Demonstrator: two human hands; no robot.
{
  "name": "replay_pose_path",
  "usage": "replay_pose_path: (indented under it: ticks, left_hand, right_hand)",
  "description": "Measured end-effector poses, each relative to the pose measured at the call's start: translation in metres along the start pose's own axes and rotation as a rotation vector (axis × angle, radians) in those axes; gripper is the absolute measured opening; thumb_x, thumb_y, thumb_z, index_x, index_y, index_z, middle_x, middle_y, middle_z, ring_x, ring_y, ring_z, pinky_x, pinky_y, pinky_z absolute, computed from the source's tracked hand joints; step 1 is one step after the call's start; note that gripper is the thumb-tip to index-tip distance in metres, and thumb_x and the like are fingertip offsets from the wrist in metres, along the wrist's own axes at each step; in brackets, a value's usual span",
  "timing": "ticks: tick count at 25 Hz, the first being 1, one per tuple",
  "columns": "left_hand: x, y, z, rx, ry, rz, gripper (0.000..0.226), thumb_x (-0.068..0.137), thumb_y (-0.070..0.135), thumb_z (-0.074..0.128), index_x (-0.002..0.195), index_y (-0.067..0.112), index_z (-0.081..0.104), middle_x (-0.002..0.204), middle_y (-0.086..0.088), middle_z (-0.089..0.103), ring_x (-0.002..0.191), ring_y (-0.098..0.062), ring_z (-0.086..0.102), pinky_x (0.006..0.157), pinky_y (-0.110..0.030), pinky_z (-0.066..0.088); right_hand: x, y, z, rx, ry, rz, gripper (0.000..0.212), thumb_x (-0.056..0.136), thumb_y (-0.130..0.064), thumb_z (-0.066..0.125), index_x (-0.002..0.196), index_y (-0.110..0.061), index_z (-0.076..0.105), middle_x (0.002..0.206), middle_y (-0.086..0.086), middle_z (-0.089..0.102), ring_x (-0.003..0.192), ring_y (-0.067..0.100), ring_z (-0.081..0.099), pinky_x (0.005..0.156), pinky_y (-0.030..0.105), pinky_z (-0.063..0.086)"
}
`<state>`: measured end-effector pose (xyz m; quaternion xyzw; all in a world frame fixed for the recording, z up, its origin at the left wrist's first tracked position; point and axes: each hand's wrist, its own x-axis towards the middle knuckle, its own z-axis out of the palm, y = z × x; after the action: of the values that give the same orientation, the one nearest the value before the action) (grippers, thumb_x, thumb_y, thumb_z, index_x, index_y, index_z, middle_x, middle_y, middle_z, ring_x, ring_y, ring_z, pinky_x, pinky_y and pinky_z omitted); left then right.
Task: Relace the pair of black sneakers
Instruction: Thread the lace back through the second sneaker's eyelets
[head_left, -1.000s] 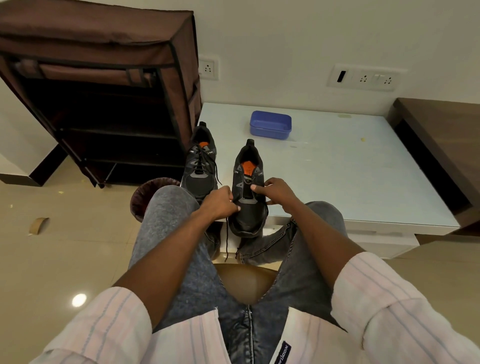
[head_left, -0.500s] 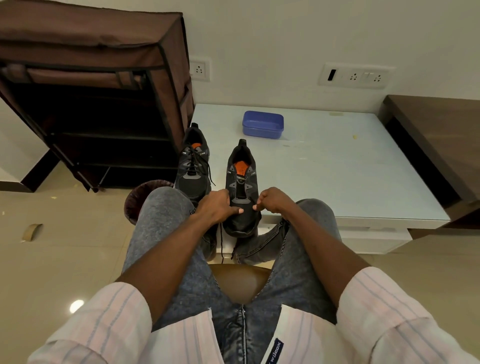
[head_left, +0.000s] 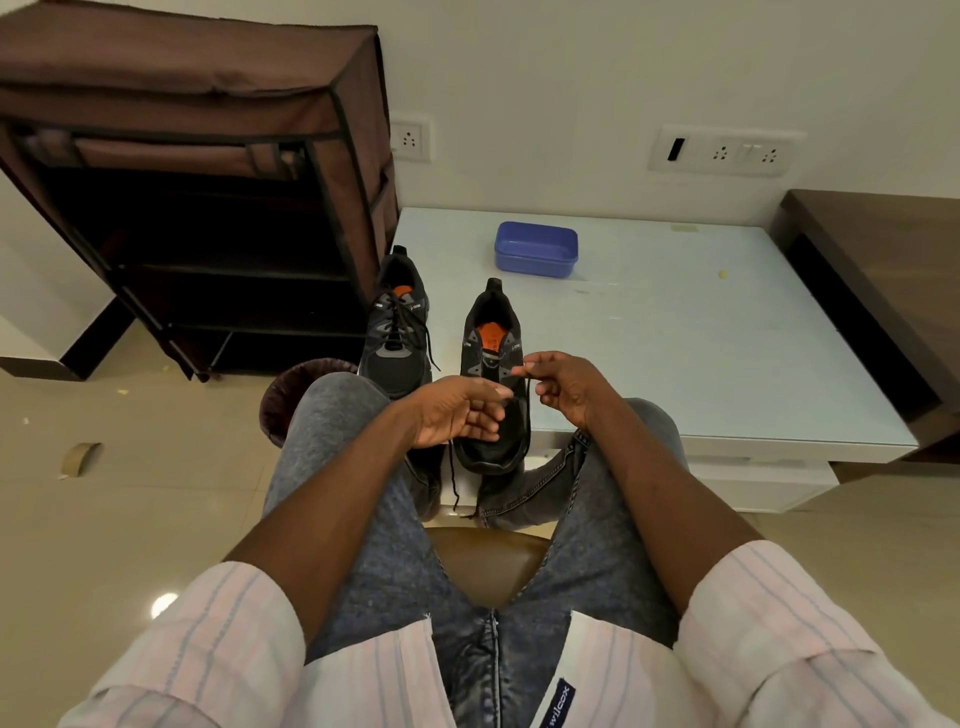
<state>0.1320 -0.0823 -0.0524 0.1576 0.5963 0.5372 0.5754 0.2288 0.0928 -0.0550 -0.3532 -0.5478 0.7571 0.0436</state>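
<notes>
Two black sneakers stand on the white table (head_left: 727, 364), toes toward me. The left sneaker (head_left: 396, 338) is laced, with loose ends trailing. The right sneaker (head_left: 488, 343), with an orange insole, sits at the table's front edge with its toe overhanging. My right hand (head_left: 569, 389) pinches a black lace (head_left: 528, 395) between thumb and forefinger, just above that sneaker's right side. My left hand (head_left: 457, 413) hovers palm-up over the sneaker's toe with fingers loosely curled and nothing seen in the palm. A lace end (head_left: 454, 480) dangles below it between my knees.
A blue lidded box (head_left: 536, 253) lies farther back on the table. A brown fabric shoe rack (head_left: 208, 208) stands at the left, with a dark bin (head_left: 291, 400) by my left knee. A brown desk (head_left: 883, 270) borders the table on the right. I sit on a brown seat (head_left: 488, 566).
Both hands have come off the right sneaker's sides. My right hand has lifted with the lace pinched, and my left hand has turned palm-up and opened.
</notes>
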Motion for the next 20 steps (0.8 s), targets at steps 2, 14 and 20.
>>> replay_pose_path:
  ticks: [2, 14, 20]
  left_hand:
    - [0.006, -0.004, 0.001, 0.093, 0.081, 0.003, 0.034, 0.090, 0.023, 0.071, 0.120, 0.009, 0.061, 0.086, -0.004, 0.060, 0.075, -0.015, 0.058, 0.078, -0.034, 0.054]
    - [0.025, -0.011, -0.021, 0.542, 0.772, 0.083, 0.050, 0.090, 0.031, 0.070, 0.130, 0.005, 0.054, 0.129, -0.014, 0.058, 0.119, -0.031, 0.056, 0.095, -0.035, 0.047]
    - [0.030, -0.020, -0.017, 0.785, 0.690, 0.099, 0.023, 0.094, 0.024, 0.065, 0.078, 0.008, 0.064, 0.096, -0.019, 0.071, 0.095, -0.035, 0.066, 0.079, -0.035, 0.049]
  right_hand:
    - [-0.002, -0.001, -0.001, 0.050, -0.072, 0.056, 0.017, 0.093, -0.003, 0.057, 0.109, -0.002, 0.064, 0.091, 0.007, 0.075, 0.044, 0.004, 0.047, 0.043, 0.014, 0.041]
    - [0.002, 0.007, 0.001, -0.600, 0.209, -0.078, 0.035, 0.089, -0.029, 0.067, 0.108, 0.001, 0.070, 0.089, 0.012, 0.073, 0.057, 0.021, 0.059, 0.054, 0.028, 0.044]
    - [0.001, 0.022, 0.023, -1.284, 0.021, -0.465, 0.088, 0.070, -0.054, 0.081, 0.146, -0.031, 0.044, 0.162, 0.011, 0.019, 0.148, 0.032, 0.016, 0.118, 0.048, 0.018]
